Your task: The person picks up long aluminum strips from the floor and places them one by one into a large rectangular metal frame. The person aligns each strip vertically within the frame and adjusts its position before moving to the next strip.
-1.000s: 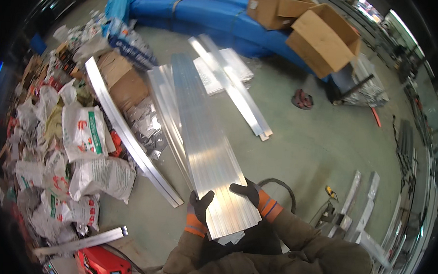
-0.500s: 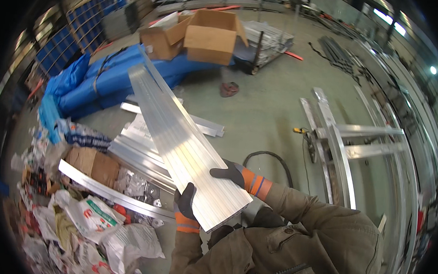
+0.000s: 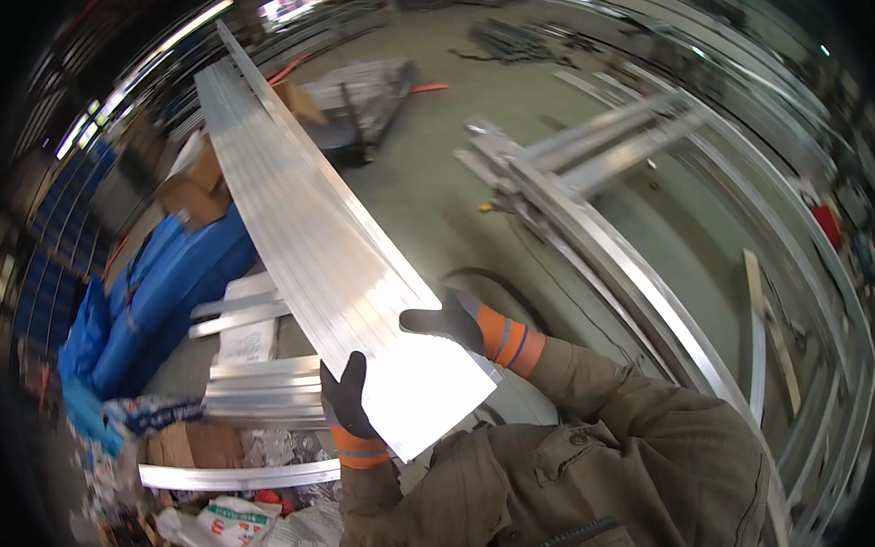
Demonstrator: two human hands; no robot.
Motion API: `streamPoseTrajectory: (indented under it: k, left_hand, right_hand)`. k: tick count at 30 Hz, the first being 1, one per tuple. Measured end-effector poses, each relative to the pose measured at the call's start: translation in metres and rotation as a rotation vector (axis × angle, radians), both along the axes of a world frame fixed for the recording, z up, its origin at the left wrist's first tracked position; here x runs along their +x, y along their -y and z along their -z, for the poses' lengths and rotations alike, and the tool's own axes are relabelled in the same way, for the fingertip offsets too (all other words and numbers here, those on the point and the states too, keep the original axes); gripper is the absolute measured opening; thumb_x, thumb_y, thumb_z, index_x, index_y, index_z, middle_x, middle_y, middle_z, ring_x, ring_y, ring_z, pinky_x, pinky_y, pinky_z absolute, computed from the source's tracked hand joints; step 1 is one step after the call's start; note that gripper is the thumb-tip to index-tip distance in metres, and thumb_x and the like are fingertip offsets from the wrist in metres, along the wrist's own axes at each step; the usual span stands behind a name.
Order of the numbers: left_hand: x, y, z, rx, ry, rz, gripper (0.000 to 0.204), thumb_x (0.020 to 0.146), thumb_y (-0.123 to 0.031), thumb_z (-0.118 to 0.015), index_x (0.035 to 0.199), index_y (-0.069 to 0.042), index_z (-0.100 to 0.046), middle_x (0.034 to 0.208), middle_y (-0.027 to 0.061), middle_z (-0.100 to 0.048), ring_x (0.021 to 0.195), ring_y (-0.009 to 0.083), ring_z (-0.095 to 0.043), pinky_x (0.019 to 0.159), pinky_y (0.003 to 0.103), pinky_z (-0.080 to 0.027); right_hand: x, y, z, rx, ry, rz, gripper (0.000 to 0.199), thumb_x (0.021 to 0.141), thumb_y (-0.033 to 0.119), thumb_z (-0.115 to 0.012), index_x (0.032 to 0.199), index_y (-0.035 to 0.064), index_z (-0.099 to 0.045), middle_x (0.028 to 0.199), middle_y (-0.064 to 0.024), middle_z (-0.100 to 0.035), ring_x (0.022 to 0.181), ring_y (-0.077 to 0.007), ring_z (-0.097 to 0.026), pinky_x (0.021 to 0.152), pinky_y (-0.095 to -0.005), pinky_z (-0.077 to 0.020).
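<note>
I hold a long, ribbed silver aluminium panel (image 3: pixel 300 230) in both gloved hands, its near end at my waist and its far end reaching up to the upper left. My left hand (image 3: pixel 352 399) grips the left edge close to the near end, thumb lying on top. On the opposite edge, my right hand (image 3: pixel 453 323) is closed the same way. A narrow metal strip (image 3: pixel 314 171) runs along the panel's right side; whether it is a separate piece I cannot tell. Glare whitens the near end. The fingers beneath the panel are hidden.
More aluminium profiles (image 3: pixel 260 388) lie on the floor at left, beside a curved strip (image 3: pixel 245 476) and plastic bags (image 3: pixel 227 524). Blue-wrapped bundles (image 3: pixel 177 268) and a cardboard box (image 3: pixel 198 184) stand beyond. At right is a metal frame (image 3: pixel 623 275) of long bars.
The surroundings have shifted left and turned in view, as my view swings right. The panel has come along in both hands, its far end now higher and further left in the picture.
</note>
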State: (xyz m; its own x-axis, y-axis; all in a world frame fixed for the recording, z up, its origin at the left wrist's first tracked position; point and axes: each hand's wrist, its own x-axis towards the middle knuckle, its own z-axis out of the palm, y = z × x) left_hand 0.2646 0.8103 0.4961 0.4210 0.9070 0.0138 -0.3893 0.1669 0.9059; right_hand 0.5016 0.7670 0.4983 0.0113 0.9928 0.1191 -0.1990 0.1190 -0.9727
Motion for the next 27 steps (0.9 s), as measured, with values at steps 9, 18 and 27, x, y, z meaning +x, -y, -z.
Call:
streamPoseTrajectory:
  k: [9, 18, 27]
  left_hand:
    - [0.156, 0.171, -0.017, 0.172, 0.027, 0.499, 0.064, 0.109, -0.031, -0.061, 0.160, 0.006, -0.046, 0.148, 0.0227, -0.063, 0.131, 0.0328, -0.067, 0.110, 0.045, -0.055]
    - [0.292, 0.298, -0.023, 0.303, -0.143, 0.942, 0.059, 0.108, -0.028, -0.062, 0.157, 0.005, -0.050, 0.145, 0.0189, -0.065, 0.126, 0.0291, -0.067, 0.109, 0.043, -0.054]
    - [0.416, 0.411, 0.021, 0.138, -0.175, 1.385, 0.045, 0.106, -0.029, -0.069, 0.137, 0.003, -0.065, 0.118, 0.0096, -0.074, 0.105, 0.0193, -0.070, 0.090, 0.035, -0.057]
  right_hand:
    - [0.111, 0.263, -0.003, 0.073, 0.002, 0.521, 0.091, 0.096, 0.038, -0.085, 0.168, 0.0050, -0.041, 0.157, -0.0139, -0.060, 0.140, -0.0222, -0.059, 0.115, -0.0423, -0.0507]
    - [0.157, 0.474, 0.009, 0.063, -0.053, 0.988, 0.079, 0.102, 0.033, -0.074, 0.166, 0.0008, -0.042, 0.151, -0.0135, -0.062, 0.136, -0.0220, -0.057, 0.116, -0.0395, -0.0473]
    - [0.169, 0.610, 0.053, 0.037, -0.250, 1.353, 0.071, 0.102, 0.036, -0.077, 0.157, -0.0035, -0.052, 0.138, -0.0143, -0.070, 0.125, -0.0226, -0.066, 0.105, -0.0375, -0.0558]
